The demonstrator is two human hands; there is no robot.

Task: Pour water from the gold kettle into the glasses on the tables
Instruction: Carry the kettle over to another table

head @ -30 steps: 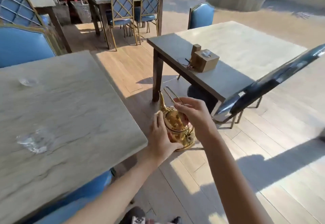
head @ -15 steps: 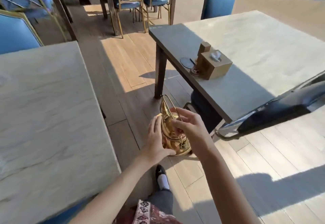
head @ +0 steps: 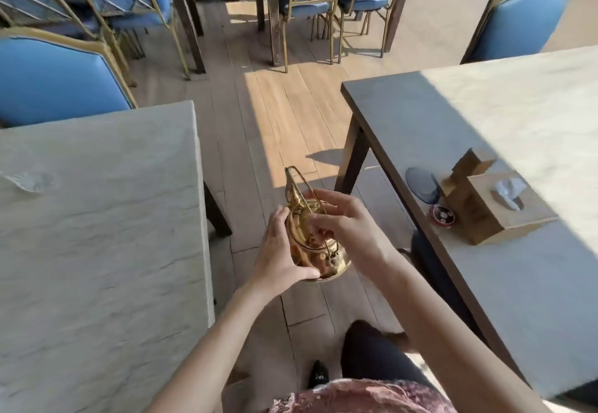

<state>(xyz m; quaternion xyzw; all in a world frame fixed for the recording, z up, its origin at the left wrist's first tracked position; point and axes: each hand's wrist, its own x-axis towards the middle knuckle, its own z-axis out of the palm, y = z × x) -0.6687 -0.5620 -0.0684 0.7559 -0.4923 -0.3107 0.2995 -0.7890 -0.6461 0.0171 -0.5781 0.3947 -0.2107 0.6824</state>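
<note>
I hold the gold kettle point(head: 310, 244) in the aisle between two tables, above the wooden floor, its spout pointing away from me. My left hand point(head: 280, 247) cups the kettle's left side and base. My right hand point(head: 348, 224) grips it from the right, fingers over the lid area. A clear glass point(head: 29, 181), blurred, stands near the left edge of the left table point(head: 106, 234). No glass shows on the right table point(head: 504, 121).
On the right table stand a wooden tissue box point(head: 504, 208), a small wooden block holder point(head: 469, 166), a dark round coaster point(head: 420, 182) and a small red dish point(head: 441, 215). Blue chairs point(head: 55, 79) flank the tables. My leg and shoe point(head: 318, 377) are below.
The view has swung right and down along the aisle; the left table's near glass has left the frame. Both hands keep the kettle, which stays upright between the tables.
</note>
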